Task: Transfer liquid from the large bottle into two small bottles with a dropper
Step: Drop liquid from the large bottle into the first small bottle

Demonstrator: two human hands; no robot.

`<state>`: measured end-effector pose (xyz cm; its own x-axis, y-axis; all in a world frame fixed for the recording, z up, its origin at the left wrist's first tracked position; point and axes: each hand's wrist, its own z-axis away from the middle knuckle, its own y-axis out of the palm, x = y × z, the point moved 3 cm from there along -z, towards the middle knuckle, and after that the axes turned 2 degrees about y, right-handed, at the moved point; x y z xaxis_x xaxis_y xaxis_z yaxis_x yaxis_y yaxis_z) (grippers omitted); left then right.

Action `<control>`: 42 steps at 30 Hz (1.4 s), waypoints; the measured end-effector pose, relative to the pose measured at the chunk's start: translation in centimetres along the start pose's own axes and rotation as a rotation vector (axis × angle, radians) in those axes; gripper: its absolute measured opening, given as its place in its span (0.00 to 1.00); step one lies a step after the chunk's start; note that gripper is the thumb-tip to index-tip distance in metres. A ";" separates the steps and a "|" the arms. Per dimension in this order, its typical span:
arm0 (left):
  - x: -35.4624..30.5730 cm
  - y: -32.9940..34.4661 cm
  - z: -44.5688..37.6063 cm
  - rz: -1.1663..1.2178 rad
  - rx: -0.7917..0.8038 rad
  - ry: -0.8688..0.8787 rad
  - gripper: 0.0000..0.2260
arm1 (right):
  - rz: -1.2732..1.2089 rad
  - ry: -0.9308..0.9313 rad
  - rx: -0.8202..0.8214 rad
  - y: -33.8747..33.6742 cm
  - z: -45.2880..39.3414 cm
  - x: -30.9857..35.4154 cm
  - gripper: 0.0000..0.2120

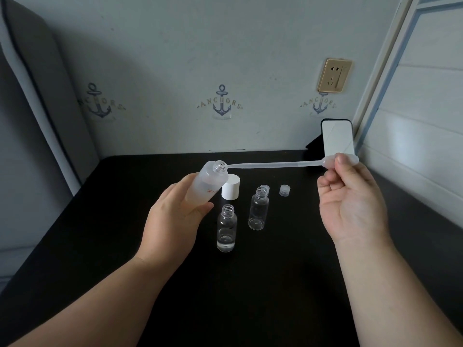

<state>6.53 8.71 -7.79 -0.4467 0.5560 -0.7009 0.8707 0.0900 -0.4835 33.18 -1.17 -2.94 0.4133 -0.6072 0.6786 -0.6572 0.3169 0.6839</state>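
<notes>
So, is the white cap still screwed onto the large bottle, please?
No, the white cap stands on the table beside the open-necked large bottle.

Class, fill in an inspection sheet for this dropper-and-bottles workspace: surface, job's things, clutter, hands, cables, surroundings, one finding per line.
Surface: black table, dark and matte.
Job's things: large bottle, frosted, uncapped, tilted; dropper roughly level, its tip at the bottle's mouth; near small bottle open, a little clear liquid at the bottom; far small bottle open, looks empty; white cap standing on the table; two small clear caps, one to the right, one behind the far bottle.
Clutter: phone leaning at the back right.
Hands: left hand grips the large bottle; right hand pinches the dropper's bulb.
Cables: nothing seen.
Surroundings: anchor-print wall, wall socket.
</notes>
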 end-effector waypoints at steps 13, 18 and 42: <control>-0.2 0.1 0.1 -0.070 0.027 0.037 0.26 | 0.021 -0.043 0.047 0.1 -0.1 0.0 0.08; -0.2 0.2 0.2 -0.122 0.025 0.055 0.28 | 0.086 -0.031 0.129 0.7 0.3 -0.6 0.09; 0.0 0.3 0.1 -0.133 -0.003 0.043 0.28 | 0.146 0.060 0.134 0.8 0.7 -1.5 0.04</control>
<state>6.73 8.63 -7.99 -0.5490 0.5738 -0.6077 0.8050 0.1673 -0.5693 31.59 -0.47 -3.59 0.3416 -0.5160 0.7856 -0.7892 0.2964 0.5379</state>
